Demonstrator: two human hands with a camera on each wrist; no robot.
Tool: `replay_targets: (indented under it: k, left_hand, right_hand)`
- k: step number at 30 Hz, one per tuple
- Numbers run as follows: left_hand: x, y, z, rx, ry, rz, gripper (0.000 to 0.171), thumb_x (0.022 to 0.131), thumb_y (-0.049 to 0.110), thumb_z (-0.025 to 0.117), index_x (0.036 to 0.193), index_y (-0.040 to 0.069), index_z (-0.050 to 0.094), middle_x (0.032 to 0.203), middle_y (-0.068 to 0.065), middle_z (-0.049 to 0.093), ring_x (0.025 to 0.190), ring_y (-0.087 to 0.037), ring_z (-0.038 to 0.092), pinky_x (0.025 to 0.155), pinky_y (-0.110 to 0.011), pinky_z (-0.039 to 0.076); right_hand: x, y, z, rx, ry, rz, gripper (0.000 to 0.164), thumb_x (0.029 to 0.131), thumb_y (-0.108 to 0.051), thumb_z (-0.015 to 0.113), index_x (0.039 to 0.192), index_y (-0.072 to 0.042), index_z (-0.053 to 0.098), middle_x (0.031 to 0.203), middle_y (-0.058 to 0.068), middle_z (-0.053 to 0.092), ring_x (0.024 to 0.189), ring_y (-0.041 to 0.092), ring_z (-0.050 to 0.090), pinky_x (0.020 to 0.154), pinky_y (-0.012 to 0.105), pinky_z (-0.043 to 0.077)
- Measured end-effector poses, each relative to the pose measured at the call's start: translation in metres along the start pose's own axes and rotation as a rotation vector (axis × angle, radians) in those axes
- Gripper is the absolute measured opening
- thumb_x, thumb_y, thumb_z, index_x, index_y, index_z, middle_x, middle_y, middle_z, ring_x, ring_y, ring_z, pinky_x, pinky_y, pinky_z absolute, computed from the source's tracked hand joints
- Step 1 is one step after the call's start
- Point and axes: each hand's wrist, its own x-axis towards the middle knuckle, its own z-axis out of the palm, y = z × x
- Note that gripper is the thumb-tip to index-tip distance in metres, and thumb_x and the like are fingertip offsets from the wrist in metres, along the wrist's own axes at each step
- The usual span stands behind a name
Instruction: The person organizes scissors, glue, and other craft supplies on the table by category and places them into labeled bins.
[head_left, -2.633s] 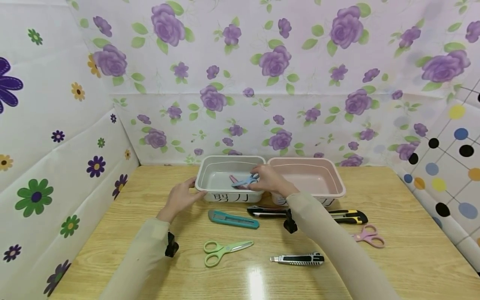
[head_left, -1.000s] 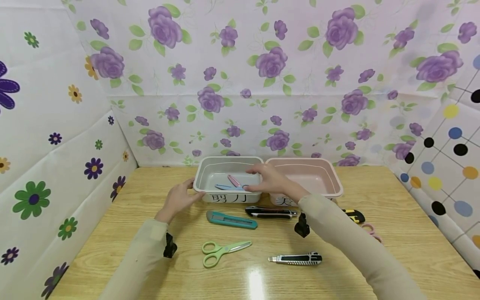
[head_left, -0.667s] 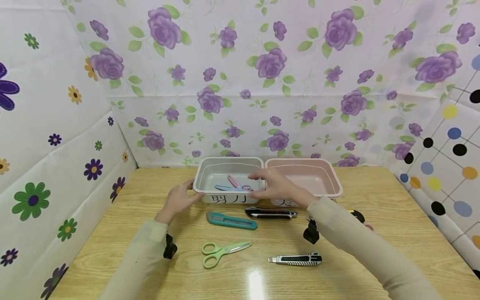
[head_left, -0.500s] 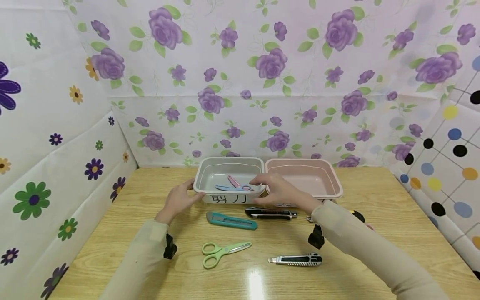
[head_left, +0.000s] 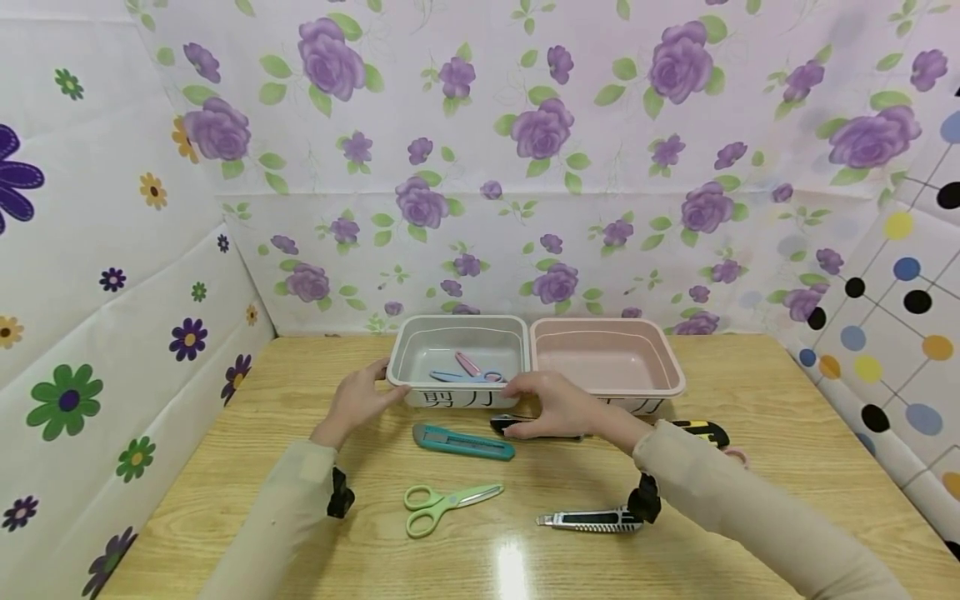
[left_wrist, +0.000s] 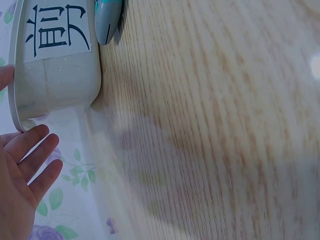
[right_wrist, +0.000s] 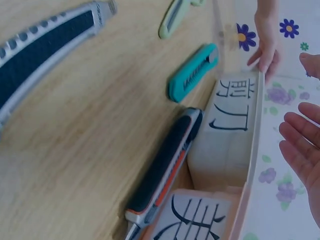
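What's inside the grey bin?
Blue scissors and a pink item lie in the grey bin. Its near wall hides what's directly behind it; the pink item's near end is unclear.

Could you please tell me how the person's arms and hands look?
The left sleeve and right sleeve are long and plain cream. Each wrist wears a small black camera. The left hand and right hand are bare: no gloves or rings show.
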Motion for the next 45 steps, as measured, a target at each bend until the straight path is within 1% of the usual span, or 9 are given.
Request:
replay_targets:
  k: [6, 11, 13, 18, 20, 28, 31, 39, 45]
  left_hand:
    - [0.000, -0.001, 0.000, 0.000, 0.004, 0.003, 0.065, 0.082, 0.043, 0.062, 0.129, 0.000, 0.048, 0.111, -0.021, 0.062, 0.100, -0.037, 0.059, 0.082, -0.052, 0.045]
    - [-0.001, 0.000, 0.001, 0.001, 0.004, 0.004, 0.064, 0.082, 0.042, 0.063, 0.128, 0.000, 0.048, 0.110, -0.020, 0.062, 0.099, -0.036, 0.059, 0.081, -0.051, 0.046]
    - [-0.001, 0.000, 0.001, 0.002, 0.003, 0.004, 0.064, 0.082, 0.043, 0.063, 0.128, 0.001, 0.049, 0.110, -0.020, 0.062, 0.099, -0.036, 0.059, 0.081, -0.051, 0.046]
    - [0.000, 0.001, 0.002, 0.002, -0.002, 0.007, 0.064, 0.082, 0.043, 0.063, 0.128, 0.001, 0.048, 0.111, -0.020, 0.062, 0.099, -0.036, 0.059, 0.082, -0.051, 0.045]
    - [0.001, 0.001, 0.002, 0.000, -0.002, 0.005, 0.064, 0.082, 0.042, 0.063, 0.128, 0.001, 0.048, 0.110, -0.020, 0.062, 0.099, -0.036, 0.059, 0.082, -0.051, 0.046]
    - [0.000, 0.000, 0.002, 0.007, 0.011, 0.007, 0.061, 0.082, 0.039, 0.064, 0.128, 0.001, 0.049, 0.109, -0.020, 0.062, 0.098, -0.037, 0.060, 0.079, -0.051, 0.046]
    - [0.000, 0.000, 0.002, 0.008, 0.010, 0.009, 0.061, 0.083, 0.039, 0.064, 0.128, 0.000, 0.049, 0.109, -0.020, 0.062, 0.097, -0.037, 0.060, 0.079, -0.050, 0.047]
    - [0.000, 0.000, 0.002, 0.004, 0.019, 0.020, 0.061, 0.082, 0.039, 0.065, 0.127, 0.001, 0.050, 0.109, -0.019, 0.063, 0.097, -0.036, 0.060, 0.078, -0.050, 0.047]
    - [-0.001, 0.000, 0.001, -0.001, 0.019, 0.022, 0.061, 0.082, 0.040, 0.064, 0.128, 0.001, 0.050, 0.109, -0.019, 0.063, 0.098, -0.036, 0.060, 0.078, -0.050, 0.047]
  right_hand:
    - [-0.006, -0.005, 0.013, 0.068, -0.027, -0.011, 0.041, 0.076, -0.032, 0.072, 0.108, -0.008, 0.063, 0.106, 0.002, 0.064, 0.100, 0.013, 0.058, 0.086, 0.027, 0.046]
    - [-0.012, -0.008, 0.027, 0.150, -0.012, -0.005, 0.041, 0.076, -0.030, 0.073, 0.109, -0.009, 0.061, 0.105, 0.001, 0.063, 0.096, 0.013, 0.059, 0.083, 0.028, 0.048]
    - [-0.013, -0.010, 0.033, 0.180, -0.004, 0.000, 0.040, 0.076, -0.028, 0.073, 0.108, -0.008, 0.061, 0.103, 0.001, 0.063, 0.093, 0.013, 0.059, 0.081, 0.031, 0.050]
    - [-0.018, -0.013, 0.046, 0.204, 0.009, 0.001, 0.037, 0.074, -0.018, 0.074, 0.107, -0.006, 0.062, 0.101, 0.008, 0.064, 0.090, 0.021, 0.060, 0.078, 0.036, 0.050]
    - [-0.020, -0.013, 0.052, 0.208, 0.011, 0.007, 0.037, 0.074, -0.017, 0.074, 0.106, -0.004, 0.063, 0.101, 0.010, 0.064, 0.090, 0.024, 0.060, 0.078, 0.035, 0.050]
    - [-0.025, -0.015, 0.073, 0.230, -0.005, -0.007, 0.036, 0.077, -0.018, 0.072, 0.106, 0.001, 0.062, 0.100, 0.011, 0.064, 0.087, 0.024, 0.060, 0.075, 0.029, 0.051]
    - [-0.025, -0.017, 0.079, 0.232, -0.018, 0.008, 0.034, 0.078, -0.015, 0.071, 0.106, 0.001, 0.062, 0.100, 0.011, 0.063, 0.087, 0.020, 0.060, 0.076, 0.027, 0.050]
    - [-0.026, -0.024, 0.091, 0.257, -0.066, 0.144, 0.034, 0.077, -0.013, 0.071, 0.107, -0.001, 0.062, 0.098, 0.008, 0.062, 0.090, 0.015, 0.058, 0.080, 0.025, 0.049]
    - [-0.025, -0.022, 0.102, 0.237, -0.071, 0.153, 0.034, 0.076, -0.013, 0.073, 0.107, -0.003, 0.063, 0.098, 0.003, 0.063, 0.089, 0.010, 0.058, 0.078, 0.019, 0.047]
